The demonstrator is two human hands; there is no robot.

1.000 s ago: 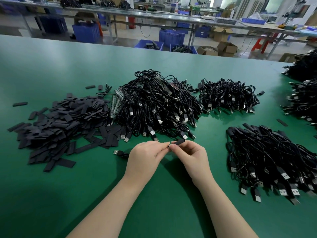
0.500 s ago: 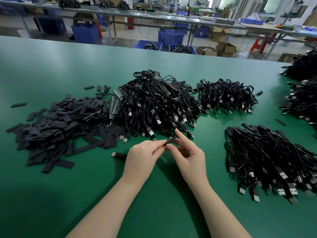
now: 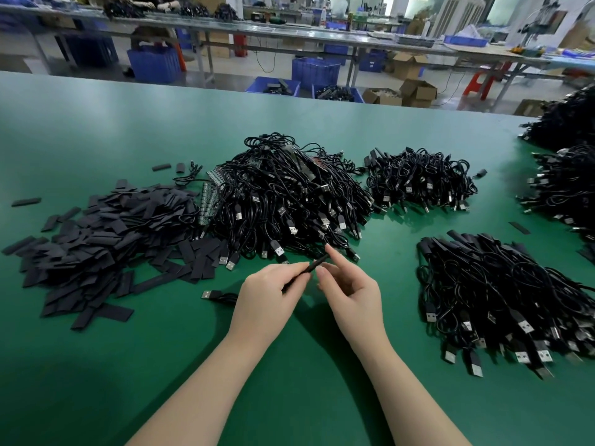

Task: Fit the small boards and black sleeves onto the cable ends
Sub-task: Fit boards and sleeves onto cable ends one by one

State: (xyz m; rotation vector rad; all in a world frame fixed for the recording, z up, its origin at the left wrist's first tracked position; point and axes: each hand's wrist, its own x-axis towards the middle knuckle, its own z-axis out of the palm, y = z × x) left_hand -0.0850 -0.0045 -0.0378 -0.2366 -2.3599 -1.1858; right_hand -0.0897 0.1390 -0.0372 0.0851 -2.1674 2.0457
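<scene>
A: Fig. 1, head view. What do the hands hold?

B: I read it so: the left hand (image 3: pixel 269 296) has its grip curled round the lower end of a black sleeve (image 3: pixel 317 264). The right hand (image 3: pixel 349 289) has no clenched grip; its fingers (image 3: pixel 335 254) are loosely spread and touch the sleeve's upper end.

A: Where does the sleeve sit?

B: Landmark: the big cable heap (image 3: pixel 289 194). The sleeve lies tilted just in front of it, above the green surface (image 3: pixel 96 140), between the two hands.

A: And the stock?

B: Left of the heap, a pile of flat sleeves (image 3: pixel 96 239). Against the heap's left edge, small boards (image 3: pixel 209 201). Right of the heap, a smaller bundle (image 3: pixel 418 181); right and nearer, another cable pile (image 3: pixel 502 297). A plug (image 3: pixel 211 295) lies just in front of the heap, beside the left hand. I cannot tell whether a board is inside the held sleeve.
</scene>
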